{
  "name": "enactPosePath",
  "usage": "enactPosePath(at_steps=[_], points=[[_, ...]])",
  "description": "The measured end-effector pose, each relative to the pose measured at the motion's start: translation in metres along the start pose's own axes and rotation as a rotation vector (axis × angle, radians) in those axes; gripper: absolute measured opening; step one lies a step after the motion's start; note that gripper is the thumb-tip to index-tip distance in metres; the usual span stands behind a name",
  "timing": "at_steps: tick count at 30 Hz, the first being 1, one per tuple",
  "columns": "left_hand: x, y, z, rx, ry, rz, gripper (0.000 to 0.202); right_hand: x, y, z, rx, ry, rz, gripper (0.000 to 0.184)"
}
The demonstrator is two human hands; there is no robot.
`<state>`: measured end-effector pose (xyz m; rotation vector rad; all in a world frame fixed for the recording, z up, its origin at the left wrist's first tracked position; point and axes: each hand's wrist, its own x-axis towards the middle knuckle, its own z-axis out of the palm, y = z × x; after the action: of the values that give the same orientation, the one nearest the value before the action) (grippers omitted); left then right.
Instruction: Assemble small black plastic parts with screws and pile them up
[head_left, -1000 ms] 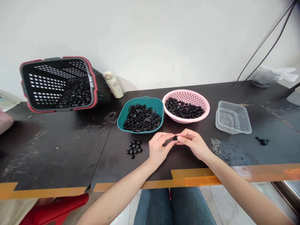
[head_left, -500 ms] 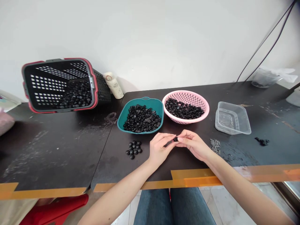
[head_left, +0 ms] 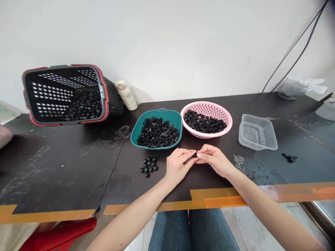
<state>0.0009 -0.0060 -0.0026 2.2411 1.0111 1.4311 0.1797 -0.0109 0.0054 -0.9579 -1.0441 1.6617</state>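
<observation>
My left hand (head_left: pixel 178 164) and my right hand (head_left: pixel 215 161) meet just above the black table (head_left: pixel 65 167), fingertips pinched together on one small black round part (head_left: pixel 195 154). Behind them stand a teal bowl (head_left: pixel 136 129) and a pink colander (head_left: pixel 225 115), both full of the same black parts. A small cluster of black parts (head_left: pixel 148 166) lies on the table left of my left hand. A little heap of small metal screws (head_left: pixel 238 161) lies right of my right hand.
A clear plastic tub (head_left: pixel 258 131) sits right of the colander. A tipped black and red basket (head_left: pixel 68 93) with black parts is at the back left, a white bottle (head_left: pixel 126 94) beside it. Orange tape (head_left: pixel 217 200) edges the table front. Cables hang at the right wall.
Both hands keep the same pinch on the small black part; the fingers shift only slightly. The view has drifted a little to the right.
</observation>
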Motion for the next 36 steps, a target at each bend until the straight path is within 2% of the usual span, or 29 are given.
enactPosePath(at_steps=[9,15,19,23,30,36], points=[[-0.002,-0.001,0.000,0.027,-0.024,0.008,0.019,-0.001,-0.001,0.001,0.032,-0.063,0.000,0.020],[-0.001,0.000,0.001,0.023,-0.020,-0.001,0.021,-0.001,-0.006,-0.001,0.024,-0.094,0.050,0.022],[-0.003,-0.001,0.001,0.024,-0.024,0.012,0.020,0.000,-0.005,-0.002,0.013,-0.106,0.006,0.025],[-0.004,-0.002,0.001,0.039,-0.032,0.020,0.018,0.000,0.001,0.001,0.031,-0.089,-0.058,0.034],[-0.007,-0.001,0.001,0.045,-0.045,0.032,0.016,-0.004,0.004,0.007,0.040,-0.043,-0.034,0.047],[-0.004,-0.002,0.002,0.066,-0.067,0.012,0.015,-0.003,0.003,0.007,0.082,-0.038,-0.023,0.045]])
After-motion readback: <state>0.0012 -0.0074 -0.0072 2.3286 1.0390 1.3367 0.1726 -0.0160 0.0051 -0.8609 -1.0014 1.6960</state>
